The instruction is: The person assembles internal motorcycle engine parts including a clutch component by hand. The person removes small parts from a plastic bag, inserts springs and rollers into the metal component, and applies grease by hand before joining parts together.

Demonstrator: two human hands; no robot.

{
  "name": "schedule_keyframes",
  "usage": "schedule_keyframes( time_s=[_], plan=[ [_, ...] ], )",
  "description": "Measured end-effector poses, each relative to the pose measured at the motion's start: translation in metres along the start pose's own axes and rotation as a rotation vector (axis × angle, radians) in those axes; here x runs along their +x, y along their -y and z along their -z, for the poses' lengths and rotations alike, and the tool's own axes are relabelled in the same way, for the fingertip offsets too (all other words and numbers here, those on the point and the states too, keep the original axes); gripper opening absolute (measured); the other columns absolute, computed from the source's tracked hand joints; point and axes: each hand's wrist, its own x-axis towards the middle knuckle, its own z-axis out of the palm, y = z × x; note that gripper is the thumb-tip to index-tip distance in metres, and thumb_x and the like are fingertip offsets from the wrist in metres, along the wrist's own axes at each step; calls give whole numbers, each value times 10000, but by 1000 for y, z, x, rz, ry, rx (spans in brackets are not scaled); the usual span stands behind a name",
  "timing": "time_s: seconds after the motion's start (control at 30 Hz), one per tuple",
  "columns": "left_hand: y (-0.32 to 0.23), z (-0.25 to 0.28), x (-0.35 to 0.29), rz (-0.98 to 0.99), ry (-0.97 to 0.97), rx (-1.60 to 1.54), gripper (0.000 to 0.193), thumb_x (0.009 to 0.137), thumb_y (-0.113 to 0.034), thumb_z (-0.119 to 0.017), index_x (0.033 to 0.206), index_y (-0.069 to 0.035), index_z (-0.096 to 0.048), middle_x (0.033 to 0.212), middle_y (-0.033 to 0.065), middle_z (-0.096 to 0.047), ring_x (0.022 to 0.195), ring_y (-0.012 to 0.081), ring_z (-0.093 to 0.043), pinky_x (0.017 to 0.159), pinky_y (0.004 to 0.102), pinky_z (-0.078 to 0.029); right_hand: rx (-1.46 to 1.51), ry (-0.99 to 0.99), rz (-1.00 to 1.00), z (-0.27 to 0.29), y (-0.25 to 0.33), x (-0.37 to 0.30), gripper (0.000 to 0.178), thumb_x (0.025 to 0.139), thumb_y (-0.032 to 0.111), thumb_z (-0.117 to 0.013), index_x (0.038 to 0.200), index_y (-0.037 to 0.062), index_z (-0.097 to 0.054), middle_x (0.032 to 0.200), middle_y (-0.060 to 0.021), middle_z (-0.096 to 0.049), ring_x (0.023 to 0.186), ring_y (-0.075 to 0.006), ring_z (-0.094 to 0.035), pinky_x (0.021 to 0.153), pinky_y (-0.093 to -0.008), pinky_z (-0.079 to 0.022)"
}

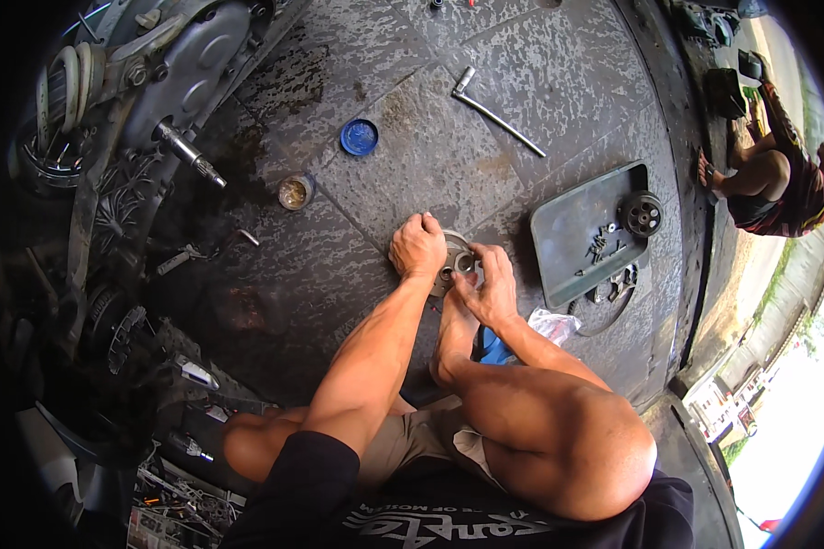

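Note:
Between my two hands, just above my bare foot, is a round metal disc part point(458, 240) with round openings near its middle. My left hand point(418, 247) is closed, its fingers curled against the disc's left edge. On the opposite side my right hand point(491, 285) grips the disc with thumb and fingers bent around its edge. Parts of the disc are hidden by my fingers. Beyond the hands stand an open jar point(295, 192) of yellowish-brown stuff and a blue round lid point(359, 137), lying on the floor.
A grey tray point(551, 245) with bolts and a dark round drum point(641, 214) lies right. An angled wrench point(504, 124) rests farther off. At left stands an engine with a protruding shaft point(190, 154). Another person point(774, 178) squats at far right.

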Motion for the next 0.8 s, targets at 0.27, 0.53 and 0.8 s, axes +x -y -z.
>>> schedule_keyframes(
  time_s=[0.27,0.53,0.8],
  plan=[
    [2,-1,0,-3,-10,-6,360,945,-347,-529,860,-45,-705,875,235,-706,858,470,-658,775,568,-502,-197,72,87,-21,7,-12,475,751,195,-788,1165,81,-585,1134,-139,-576,1071,-347,-519,881,-456,-402],
    [1,0,1,23,21,-16,375,956,-349,-510,872,-42,-708,890,231,-707,874,466,-656,778,560,-500,-226,87,61,-24,6,-16,463,751,183,-789,1157,84,-589,1125,-144,-561,1072,-354,-511,875,-466,-396],
    [2,0,1,33,15,-32,370,956,-347,-515,874,-44,-711,888,231,-706,869,467,-656,770,560,-499,-285,114,100,-21,9,-17,492,771,198,-769,1215,80,-593,1174,-147,-565,1101,-348,-511,907,-465,-397]
  ],
)
